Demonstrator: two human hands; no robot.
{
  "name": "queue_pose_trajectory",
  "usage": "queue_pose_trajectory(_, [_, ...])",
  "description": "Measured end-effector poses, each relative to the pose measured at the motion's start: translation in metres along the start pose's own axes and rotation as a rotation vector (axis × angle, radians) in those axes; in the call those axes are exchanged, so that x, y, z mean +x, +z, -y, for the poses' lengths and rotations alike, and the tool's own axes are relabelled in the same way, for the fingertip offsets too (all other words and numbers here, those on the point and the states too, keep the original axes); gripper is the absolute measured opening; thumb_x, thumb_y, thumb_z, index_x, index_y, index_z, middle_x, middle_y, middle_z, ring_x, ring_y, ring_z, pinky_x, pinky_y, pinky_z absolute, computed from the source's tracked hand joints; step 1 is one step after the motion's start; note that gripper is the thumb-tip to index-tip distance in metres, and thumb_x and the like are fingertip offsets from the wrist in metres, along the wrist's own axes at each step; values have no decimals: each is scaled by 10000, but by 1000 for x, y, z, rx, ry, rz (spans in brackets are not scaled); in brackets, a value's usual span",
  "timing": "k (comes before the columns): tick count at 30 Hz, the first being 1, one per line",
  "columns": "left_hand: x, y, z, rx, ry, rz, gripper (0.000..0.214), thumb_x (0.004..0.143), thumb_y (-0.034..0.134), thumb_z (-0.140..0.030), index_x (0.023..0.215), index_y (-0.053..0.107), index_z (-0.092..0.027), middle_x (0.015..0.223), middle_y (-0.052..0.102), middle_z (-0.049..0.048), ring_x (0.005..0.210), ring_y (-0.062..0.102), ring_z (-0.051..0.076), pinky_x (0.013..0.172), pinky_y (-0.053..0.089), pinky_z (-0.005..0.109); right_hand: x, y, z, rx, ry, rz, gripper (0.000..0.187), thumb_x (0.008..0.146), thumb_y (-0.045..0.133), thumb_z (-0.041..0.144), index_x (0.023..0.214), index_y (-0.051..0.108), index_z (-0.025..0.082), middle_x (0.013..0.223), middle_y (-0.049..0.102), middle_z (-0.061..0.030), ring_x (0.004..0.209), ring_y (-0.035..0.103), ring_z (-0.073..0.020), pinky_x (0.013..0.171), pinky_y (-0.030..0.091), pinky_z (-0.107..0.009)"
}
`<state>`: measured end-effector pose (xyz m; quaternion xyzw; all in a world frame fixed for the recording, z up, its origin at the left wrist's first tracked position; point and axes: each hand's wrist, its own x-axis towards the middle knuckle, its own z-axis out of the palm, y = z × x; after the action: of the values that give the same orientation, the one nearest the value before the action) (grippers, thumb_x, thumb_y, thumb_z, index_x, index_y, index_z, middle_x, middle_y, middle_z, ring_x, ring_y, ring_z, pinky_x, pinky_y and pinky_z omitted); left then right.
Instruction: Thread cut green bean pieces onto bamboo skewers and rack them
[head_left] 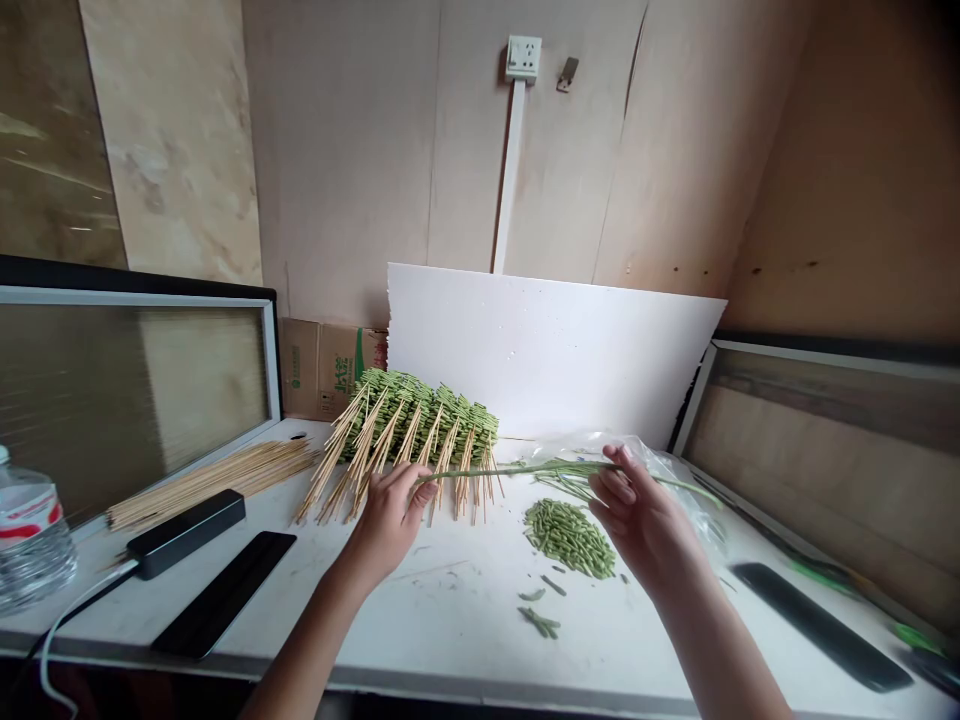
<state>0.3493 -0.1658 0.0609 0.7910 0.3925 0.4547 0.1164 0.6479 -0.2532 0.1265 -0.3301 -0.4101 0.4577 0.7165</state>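
Observation:
A long green bean [491, 472] stretches nearly level between my two hands above the white table. Its left end is pinched between the thumb and fingers of my left hand [396, 510]. My right hand [634, 505] grips it farther along, fingers curled, and the bean's tail shows past that hand on the right. Behind, more long beans [562, 478] lie by a clear plastic bag [694, 510]. A heap of short cut bean pieces [568, 538] rests between my hands, with a few loose pieces [540, 622] nearer me. Bean-loaded skewers [420, 415] are stacked behind my left hand.
Bare bamboo skewers [217, 478] lie at left, near a black box [187, 532] with a cable and a flat black slab [225, 595]. A water bottle [34, 535] stands far left. Another dark slab [821, 625] lies right. A white board [551, 350] and cardboard box [319, 370] stand behind.

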Motion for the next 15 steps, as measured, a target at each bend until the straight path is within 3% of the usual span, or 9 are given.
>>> queue_pose_trajectory(2, [1, -7, 12, 111, 35, -21, 331, 1018, 494, -511, 1017, 635, -211, 1024, 687, 71, 977, 620, 262, 912, 415, 391, 0, -19, -10, 13, 39, -68, 299, 866, 731, 528, 913, 650, 244, 622, 260, 72, 509, 233, -105, 394, 227, -216])
queue_pose_trajectory(6, [0, -6, 34, 313, -6, -19, 363, 1043, 414, -458, 873, 623, -214, 965, 663, 53, 977, 602, 257, 931, 375, 417, -6, -41, -25, -81, 97, -103, 315, 844, 742, 539, 843, 645, 239, 620, 283, 61, 501, 256, -107, 402, 246, -232])
queue_pose_trajectory(12, [-7, 9, 63, 523, -80, 114, 304, 959, 520, -350, 718, 621, -194, 901, 631, 69, 1000, 568, 287, 955, 364, 483, -25, -40, -48, -320, 185, 37, 406, 840, 705, 613, 860, 717, 208, 604, 365, 45, 484, 281, -106, 437, 246, -264])
queue_pose_trajectory(15, [-9, 13, 59, 500, -105, 185, 222, 930, 526, -251, 781, 679, -192, 949, 644, 89, 1019, 584, 301, 973, 375, 507, -32, -36, -65, -366, 232, 93, 416, 848, 699, 614, 847, 733, 199, 651, 494, 13, 506, 366, -112, 465, 338, -273])
